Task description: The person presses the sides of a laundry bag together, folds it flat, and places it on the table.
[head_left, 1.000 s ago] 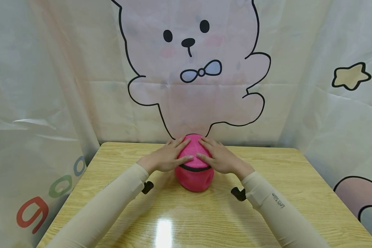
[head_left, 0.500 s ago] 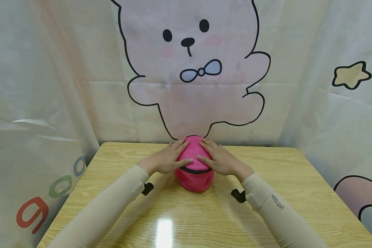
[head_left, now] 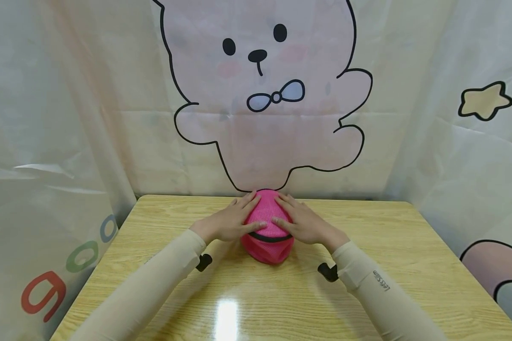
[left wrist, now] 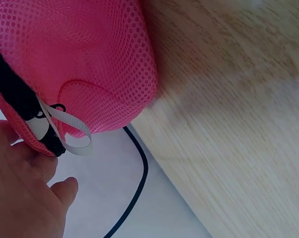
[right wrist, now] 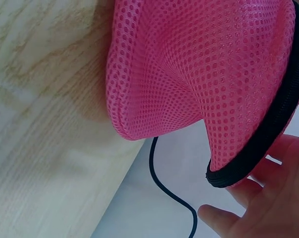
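Note:
A pink mesh bag (head_left: pixel 269 251) stands on the table between my two hands, near its far side. Round its upper part runs a black zipper band (right wrist: pixel 261 131). A pale ribbon loop (left wrist: pixel 65 118) hangs from the zip in the left wrist view. My left hand (head_left: pixel 225 222) lies on the left of the bag's top with fingers extended, thumb toward the middle. On the right of the top rests my right hand (head_left: pixel 310 225), its fingers likewise spread and straight. Below the band the mesh sags and folds inward.
The wooden table (head_left: pixel 256 293) reaches back to a fabric backdrop (head_left: pixel 153 156) with a printed bear. Beyond the table's edge, a dark cable (left wrist: pixel 143 168) hangs in the left wrist view. Small black pieces (head_left: pixel 204 262) jut from under both wrists.
Both hands have pressed slightly downward. The bag's top and zipper band sit a little lower, and its lower part looks more squashed.

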{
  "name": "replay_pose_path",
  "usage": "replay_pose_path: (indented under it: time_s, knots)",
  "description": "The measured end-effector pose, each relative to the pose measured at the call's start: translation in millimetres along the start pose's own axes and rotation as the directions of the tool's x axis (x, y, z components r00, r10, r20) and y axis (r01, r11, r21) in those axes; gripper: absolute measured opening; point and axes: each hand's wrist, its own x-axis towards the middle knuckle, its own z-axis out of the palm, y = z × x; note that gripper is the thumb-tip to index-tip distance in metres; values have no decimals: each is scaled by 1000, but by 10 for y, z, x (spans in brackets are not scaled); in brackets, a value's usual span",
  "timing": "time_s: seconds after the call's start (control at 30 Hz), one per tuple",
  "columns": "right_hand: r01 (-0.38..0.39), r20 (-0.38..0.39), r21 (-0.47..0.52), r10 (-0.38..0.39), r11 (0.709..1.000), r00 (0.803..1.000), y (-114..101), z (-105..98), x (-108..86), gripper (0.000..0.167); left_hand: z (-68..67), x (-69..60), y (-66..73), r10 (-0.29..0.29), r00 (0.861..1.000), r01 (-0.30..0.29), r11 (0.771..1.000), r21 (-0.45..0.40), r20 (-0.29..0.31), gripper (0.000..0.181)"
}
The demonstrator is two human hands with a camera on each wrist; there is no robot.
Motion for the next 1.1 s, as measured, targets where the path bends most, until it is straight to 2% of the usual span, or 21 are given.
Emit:
replay_pose_path:
  time_s: [0.7, 1.1]
  knots:
    - [-15, 15, 48, 15, 999, 1000, 46, 187, -22, 76, 129, -30, -47, -2, 1000, 3, 999, -37, 13, 94]
    - [-26, 19, 51, 25, 998, 1000, 50, 267, -54, 77, 190, -50, -65, -8, 1000, 8, 1000, -24, 22, 96]
